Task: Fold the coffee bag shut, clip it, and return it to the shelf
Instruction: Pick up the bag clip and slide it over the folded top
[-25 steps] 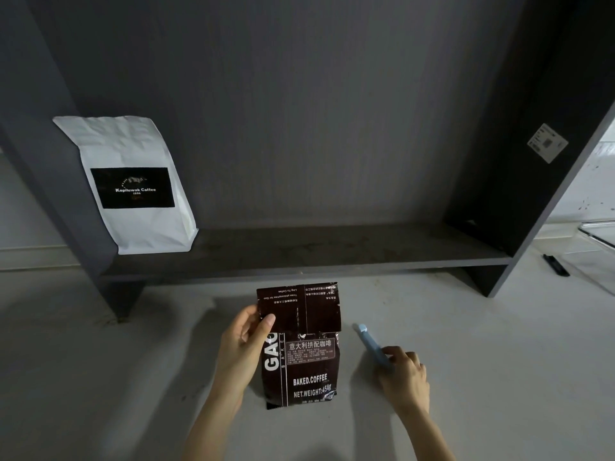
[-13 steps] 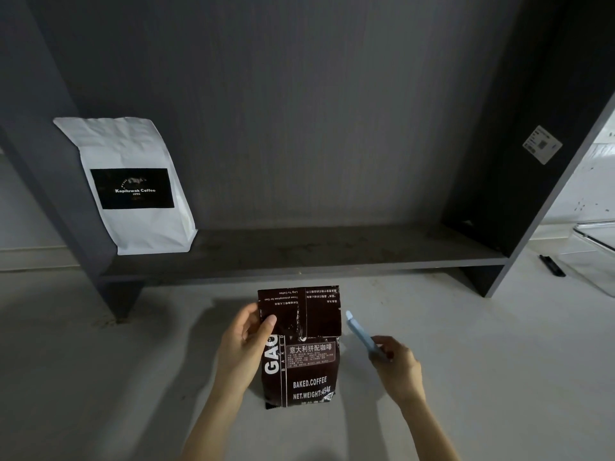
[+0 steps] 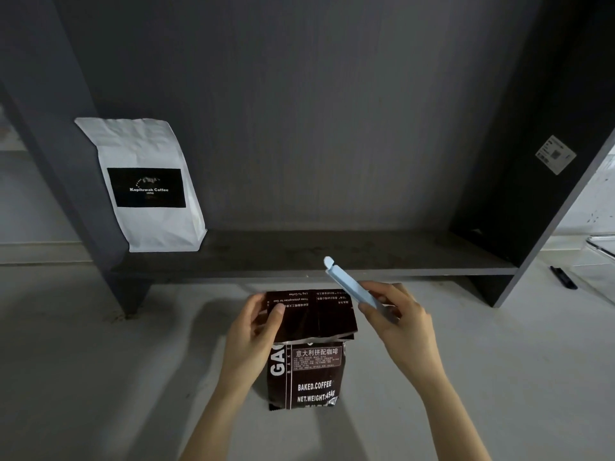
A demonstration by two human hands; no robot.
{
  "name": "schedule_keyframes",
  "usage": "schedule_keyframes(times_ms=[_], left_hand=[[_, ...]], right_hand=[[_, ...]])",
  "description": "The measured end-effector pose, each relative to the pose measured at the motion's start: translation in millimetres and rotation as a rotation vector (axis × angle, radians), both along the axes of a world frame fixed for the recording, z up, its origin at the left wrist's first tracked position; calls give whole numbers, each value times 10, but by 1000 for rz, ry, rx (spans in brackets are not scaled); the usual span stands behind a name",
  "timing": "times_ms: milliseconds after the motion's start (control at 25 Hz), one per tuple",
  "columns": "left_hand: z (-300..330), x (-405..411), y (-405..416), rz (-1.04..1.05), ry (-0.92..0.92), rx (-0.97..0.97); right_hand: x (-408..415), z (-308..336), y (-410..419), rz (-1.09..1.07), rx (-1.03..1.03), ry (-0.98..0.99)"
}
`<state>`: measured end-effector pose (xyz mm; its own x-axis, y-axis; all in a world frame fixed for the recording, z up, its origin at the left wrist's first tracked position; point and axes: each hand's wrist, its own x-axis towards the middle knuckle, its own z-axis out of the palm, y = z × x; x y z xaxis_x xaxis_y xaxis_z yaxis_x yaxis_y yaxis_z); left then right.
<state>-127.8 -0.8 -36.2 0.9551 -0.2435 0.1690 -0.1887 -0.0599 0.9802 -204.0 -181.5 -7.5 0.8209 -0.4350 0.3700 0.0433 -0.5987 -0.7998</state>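
Dark shelving unit (image 3: 316,261) against a grey wall, pale floor (image 3: 83,377) in front. White coffee bag (image 3: 149,184) leans at the shelf's left end. Brown coffee bag (image 3: 307,367) stands on the floor, top flap folded forward. Left hand (image 3: 253,331) pinches the flap's left edge, likely to keep the fold from springing. Right hand (image 3: 396,319) grips a pale blue clip (image 3: 352,286) by one end, just beside the fold (clip's arms possibly parted; hard to tell). Clipping not yet done.

Open shelf board (image 3: 332,251) from middle to right wall, wide enough for passing a hand. Blocked only at far left by white coffee bag (image 3: 146,184), leaning against the side panel (image 3: 50,134).
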Motion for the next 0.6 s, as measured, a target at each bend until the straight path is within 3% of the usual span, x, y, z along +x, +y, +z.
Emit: schedule_keyframes(times_ms=[200,400,600], left_hand=[[63,-28,-57,-10,-113,69],[92,-34,-138,29,-164,123],[82,-52,-140,57,-33,-22]], right_hand=[[12,-51,-4,84,-176,-28],[53,-184,99,124,-171,-29],[60,-231,138,83,-278,-112]])
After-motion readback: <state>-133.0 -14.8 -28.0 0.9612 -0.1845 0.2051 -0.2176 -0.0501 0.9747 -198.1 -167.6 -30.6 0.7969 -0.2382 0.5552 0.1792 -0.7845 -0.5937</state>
